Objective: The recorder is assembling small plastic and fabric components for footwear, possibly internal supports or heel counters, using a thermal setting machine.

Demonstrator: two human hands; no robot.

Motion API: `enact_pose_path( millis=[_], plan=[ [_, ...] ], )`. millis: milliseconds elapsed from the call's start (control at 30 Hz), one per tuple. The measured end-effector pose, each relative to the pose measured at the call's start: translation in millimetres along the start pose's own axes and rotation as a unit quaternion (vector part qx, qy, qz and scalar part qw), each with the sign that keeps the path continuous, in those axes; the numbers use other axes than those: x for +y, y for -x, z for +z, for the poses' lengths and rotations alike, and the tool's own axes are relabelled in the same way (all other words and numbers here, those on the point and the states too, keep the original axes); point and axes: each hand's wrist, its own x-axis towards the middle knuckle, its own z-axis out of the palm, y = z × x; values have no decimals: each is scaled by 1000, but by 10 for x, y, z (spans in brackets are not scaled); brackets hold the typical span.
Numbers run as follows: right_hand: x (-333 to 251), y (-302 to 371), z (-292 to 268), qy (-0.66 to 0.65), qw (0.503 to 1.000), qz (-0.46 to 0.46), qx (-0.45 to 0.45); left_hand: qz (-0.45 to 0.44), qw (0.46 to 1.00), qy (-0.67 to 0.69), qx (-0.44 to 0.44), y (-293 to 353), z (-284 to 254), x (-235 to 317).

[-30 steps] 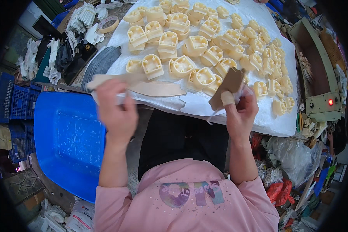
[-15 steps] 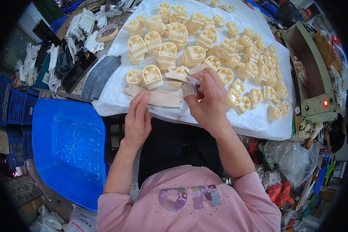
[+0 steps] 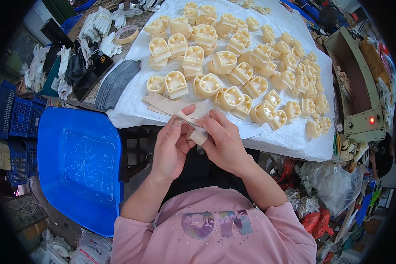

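Note:
Above the table's near edge, my left hand [image 3: 168, 147] and my right hand [image 3: 226, 143] meet over a thin beige strip [image 3: 185, 118]. My left fingers pinch it from the left. On the other side my right fingers are closed around it, near a pale folded piece [image 3: 199, 136] whose exact kind I cannot make out. Just beyond my hands, flat beige strips [image 3: 160, 104] lie on the white cloth [image 3: 132, 105]. Past them stand many cream, heel-shaped hollow plastic pieces [image 3: 177, 84], some stacked or leaning together.
A blue plastic tub [image 3: 79, 167] stands at my left. Dark grey curved strips [image 3: 116, 86] lie on the table's left side, near a tape roll [image 3: 126, 34] and white bundles. At the right is a greenish metal machine [image 3: 363, 121] with a lit red light.
My right hand has come back from the cream pieces toward me. My left hand has lifted off the flat strips, and both hands now meet at a beige strip.

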Motion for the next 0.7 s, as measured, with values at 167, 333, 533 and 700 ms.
enact_pose_path(
  millis=[167,333,533,700],
  plan=[
    [70,63,-39,-69,997,11,16,-16,998,-57,1,-44,34,-16],
    [70,83,-95,12,1000,1,-14,-1,999,-17,-27,-37,101,-39],
    [251,123,-122,-129,990,-16,61,-12,996,-80,41,-179,15,-66],
    [321,270,-431,-354,903,106,218,117,973,-143,141,-426,-250,-69]
  ],
)
